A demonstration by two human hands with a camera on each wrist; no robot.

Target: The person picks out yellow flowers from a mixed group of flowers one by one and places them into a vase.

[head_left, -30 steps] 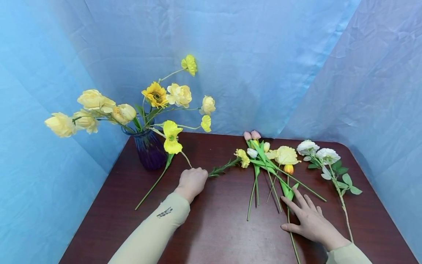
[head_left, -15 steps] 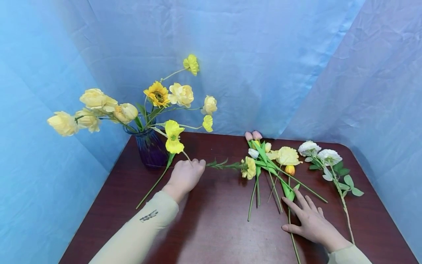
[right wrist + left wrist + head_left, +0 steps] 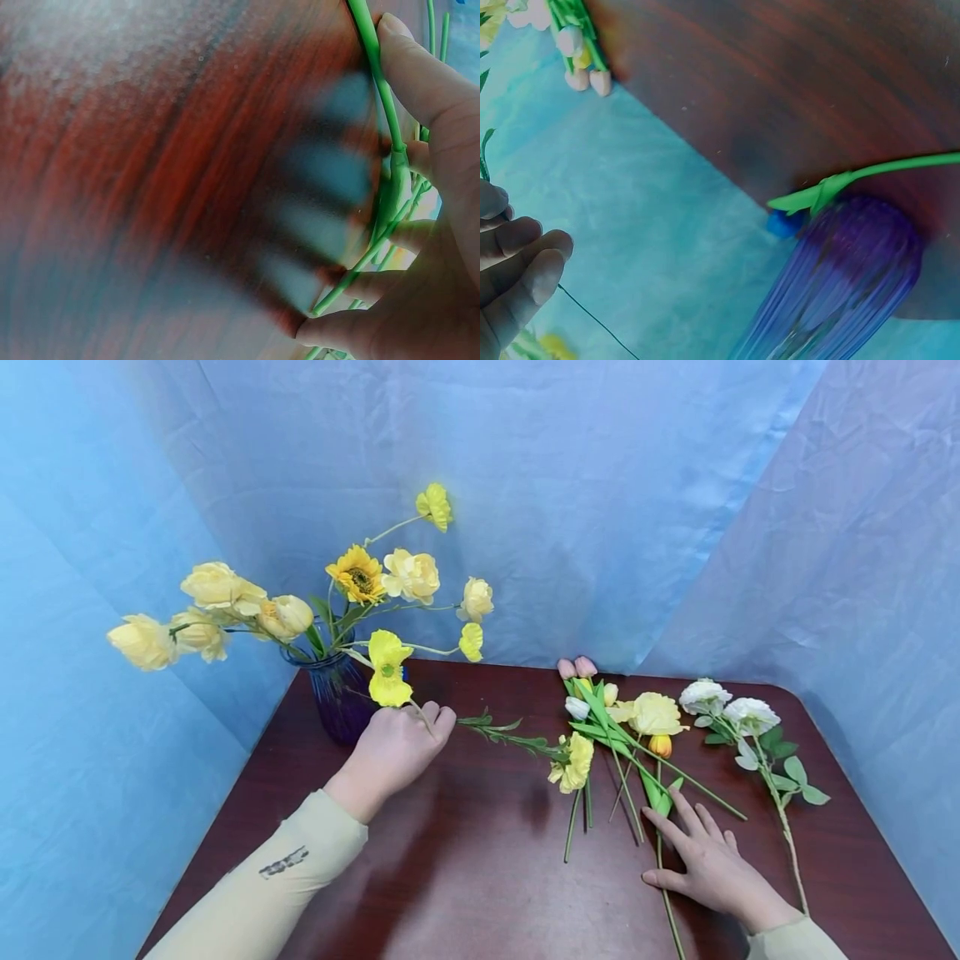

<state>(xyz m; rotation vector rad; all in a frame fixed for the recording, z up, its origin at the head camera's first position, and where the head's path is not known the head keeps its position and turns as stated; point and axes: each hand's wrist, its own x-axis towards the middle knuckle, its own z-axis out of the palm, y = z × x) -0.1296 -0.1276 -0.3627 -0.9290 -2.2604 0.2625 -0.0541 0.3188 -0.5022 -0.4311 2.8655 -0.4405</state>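
Observation:
My left hand (image 3: 397,747) grips a yellow carnation (image 3: 573,762) by its leafy stem, beside the blue-purple glass vase (image 3: 337,702). The blossom points right, near the tulips. A thin stem shows below the curled fingers (image 3: 540,277) in the left wrist view. From the vase's bouquet, a bright yellow poppy (image 3: 389,668) hangs just above this hand, and its stem overlaps the knuckles. My right hand (image 3: 708,864) lies with fingers spread over the stem of an orange tulip (image 3: 660,746). In the right wrist view its thumb (image 3: 409,60) is straight alongside a green stem (image 3: 390,112).
Several tulips (image 3: 592,702) lie crossed at the table's back, beside a large pale-yellow bloom (image 3: 654,714). A white-flowered branch (image 3: 752,717) lies at the right. One green stem (image 3: 900,163) lies by the vase's base. Blue cloth (image 3: 525,527) hangs behind the dark wooden table (image 3: 517,893).
My left hand has moved left toward the vase with the carnation, whose blossom has shifted right and toward me. The right hand has stayed in place.

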